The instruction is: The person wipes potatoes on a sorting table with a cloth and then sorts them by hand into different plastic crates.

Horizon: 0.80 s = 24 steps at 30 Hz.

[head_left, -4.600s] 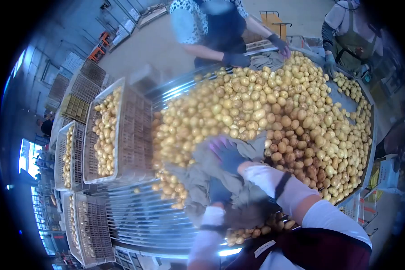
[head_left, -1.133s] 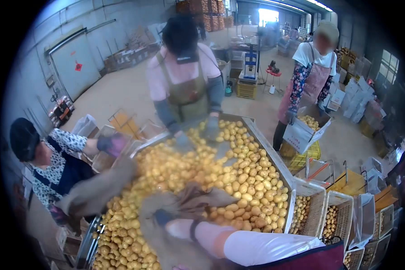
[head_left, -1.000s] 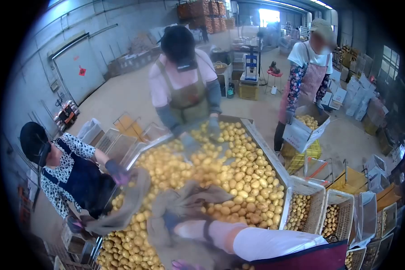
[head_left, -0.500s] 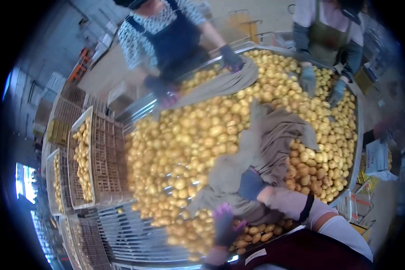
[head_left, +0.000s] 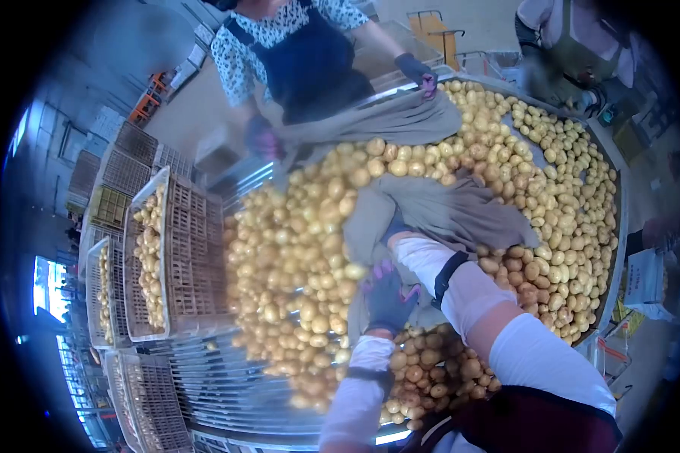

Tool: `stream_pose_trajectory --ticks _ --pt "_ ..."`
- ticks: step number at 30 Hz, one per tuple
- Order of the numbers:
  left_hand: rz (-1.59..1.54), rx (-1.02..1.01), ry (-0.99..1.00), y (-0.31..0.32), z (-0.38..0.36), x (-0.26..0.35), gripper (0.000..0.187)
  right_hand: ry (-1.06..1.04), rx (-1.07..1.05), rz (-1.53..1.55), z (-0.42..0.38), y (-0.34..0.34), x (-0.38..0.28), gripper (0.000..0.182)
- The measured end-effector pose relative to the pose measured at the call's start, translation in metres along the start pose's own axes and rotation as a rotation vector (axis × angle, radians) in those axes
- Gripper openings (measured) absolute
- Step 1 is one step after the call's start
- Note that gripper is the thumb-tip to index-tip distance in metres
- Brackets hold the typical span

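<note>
A heap of yellow potatoes [head_left: 310, 249] covers the sorting table. Across its middle lies a bunched grey-brown cloth [head_left: 446, 208]. My right hand [head_left: 395, 225], in a dark glove, is at the left part of this cloth and appears to grip it; folds and my forearm hide most of its fingers. Lower down, my left hand [head_left: 389, 298], gloved with purple fingertips, rests on the cloth's near edge beside the potatoes, fingers spread. Darker potatoes [head_left: 431, 370] lie close to my body.
Opposite, a person in a dark apron [head_left: 310, 68] holds another grey cloth [head_left: 385, 124] with gloved hands. A second person [head_left: 582, 53] stands at the far right. Crates of potatoes [head_left: 193, 257] line the left side, above metal rollers [head_left: 227, 392]. A white box [head_left: 646, 279] is at right.
My right hand and the cloth have moved away from me and left. My left hand has moved forward too. The person opposite has their cloth stretched wider; the far-right person's hands left the potatoes.
</note>
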<state>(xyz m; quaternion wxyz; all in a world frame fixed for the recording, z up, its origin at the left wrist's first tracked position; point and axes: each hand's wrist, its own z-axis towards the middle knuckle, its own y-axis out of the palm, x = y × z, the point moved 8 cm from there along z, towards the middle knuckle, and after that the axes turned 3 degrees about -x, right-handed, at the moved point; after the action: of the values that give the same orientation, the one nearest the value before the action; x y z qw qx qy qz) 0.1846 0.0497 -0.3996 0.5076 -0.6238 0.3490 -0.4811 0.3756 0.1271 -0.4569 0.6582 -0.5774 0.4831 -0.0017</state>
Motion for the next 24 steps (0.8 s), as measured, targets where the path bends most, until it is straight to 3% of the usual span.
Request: stream_pose_trajectory --ticks 4,7,10,11,13,16,19,22,24 --pt "-0.049 -0.123 -0.009 -0.002 -0.038 0.013 0.07 -0.042 -0.096 -0.129 -0.065 0.004 0.006 0.047" --pt "-0.322 -0.005 0.111 0.008 -0.104 0.01 0.059 -0.108 -0.288 -0.3 -0.157 0.004 -0.012 0.052" --pt "-0.318 -0.033 0.137 -0.011 -0.165 0.04 0.054 -0.203 -0.468 -0.471 -0.263 -0.021 -0.049 0.057" --pt "-0.251 -0.06 0.159 -0.005 -0.188 0.041 0.053 -0.244 -0.472 -0.505 -0.289 -0.023 -0.053 0.059" --pt "-0.075 -0.136 0.209 0.032 -0.225 0.042 0.049 -0.394 -0.168 -0.614 -0.323 -0.003 -0.039 0.055" --pt "-0.219 -0.248 0.176 0.015 -0.209 0.068 0.051 -0.502 0.053 -0.572 -0.322 -0.007 -0.041 0.054" --pt "-0.337 -0.369 0.011 0.03 -0.175 0.057 0.056 -0.389 -0.057 -0.385 -0.26 -0.012 -0.054 0.057" --pt "0.021 -0.072 -0.017 0.017 -0.122 0.053 0.065 -0.3 0.074 0.044 -0.174 0.014 -0.041 0.059" --pt "0.079 -0.044 -0.02 0.031 -0.093 0.034 0.073 -0.222 0.141 0.177 -0.117 0.03 -0.025 0.056"
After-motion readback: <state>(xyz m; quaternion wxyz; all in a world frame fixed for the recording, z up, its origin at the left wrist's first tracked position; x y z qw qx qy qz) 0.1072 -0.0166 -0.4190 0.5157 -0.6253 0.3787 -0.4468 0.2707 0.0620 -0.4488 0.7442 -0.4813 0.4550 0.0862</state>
